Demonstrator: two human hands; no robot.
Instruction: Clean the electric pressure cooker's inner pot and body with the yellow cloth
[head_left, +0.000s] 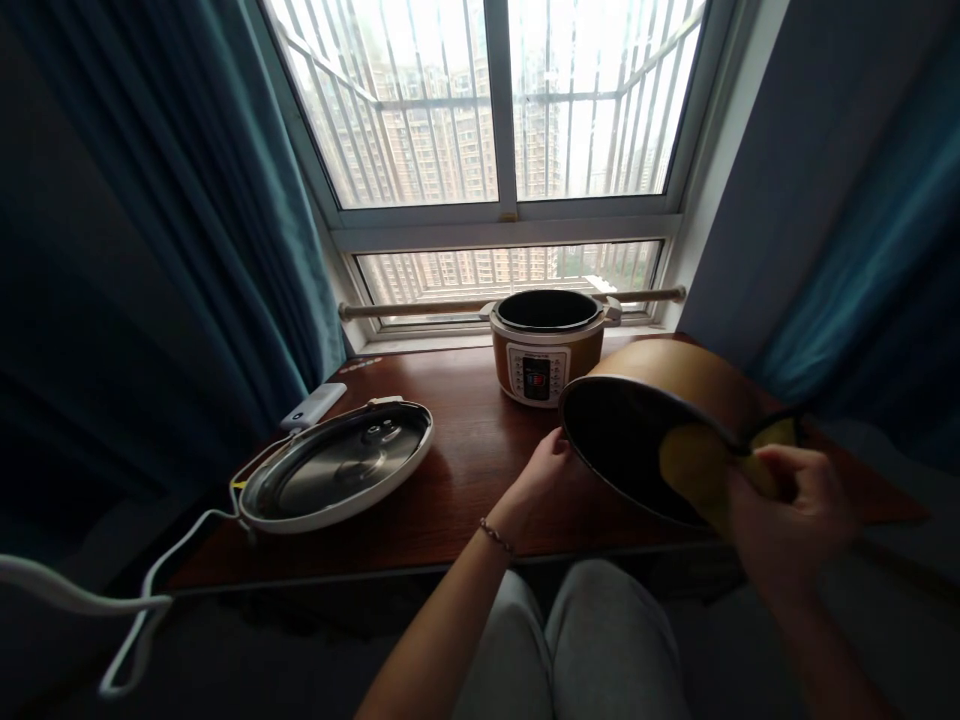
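A large pot (667, 365), tan outside and dark inside, is tilted with its opening toward me at the right of the table. My left hand (546, 465) touches its left side, the fingertips hidden behind the pot. At its rim on the right, my right hand (787, 510) is closed on a yellow cloth (697, 470), part of which hangs inside the pot. Behind the pot stands an upright cooker (547, 350) with a control panel, lidless, its dark inside showing.
A round lid (337, 465) with a shiny inner face lies at the table's left. Beside it are a white power strip (313, 406) and a white cable (154, 575) running off the edge. The window (502, 215) is behind, between blue curtains (247, 200).
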